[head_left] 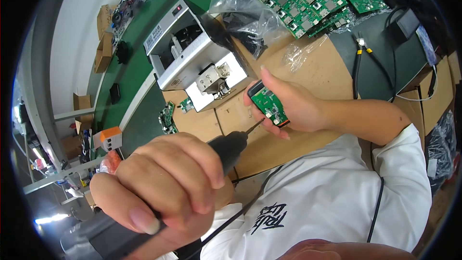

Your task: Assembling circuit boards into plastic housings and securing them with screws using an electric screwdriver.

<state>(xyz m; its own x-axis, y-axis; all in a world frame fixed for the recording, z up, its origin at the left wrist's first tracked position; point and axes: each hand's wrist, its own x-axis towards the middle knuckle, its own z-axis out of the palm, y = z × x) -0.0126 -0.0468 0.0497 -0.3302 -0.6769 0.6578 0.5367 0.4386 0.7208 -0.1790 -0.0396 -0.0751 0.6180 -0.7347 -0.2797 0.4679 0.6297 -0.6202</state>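
Note:
My left hand [159,178], large and close at the lower left, is wrapped around a black electric screwdriver [228,149]. Its thin bit points up to the right and ends by the lower edge of a small green circuit board [269,105]. Whether the bit touches the board cannot be made out. That board sits in a small black casing [256,88], which lies in my right hand [301,106], palm up. The thumb is along the far side and the fingers curl beneath it.
A silver and black screw feeder [166,74] stands on cardboard [317,79] just beyond my hands. Sheets of green circuit boards [298,0] and a clear plastic bag [236,0] lie behind. Cutters [358,62] are at right; loose small boards [167,118] sit left of the feeder.

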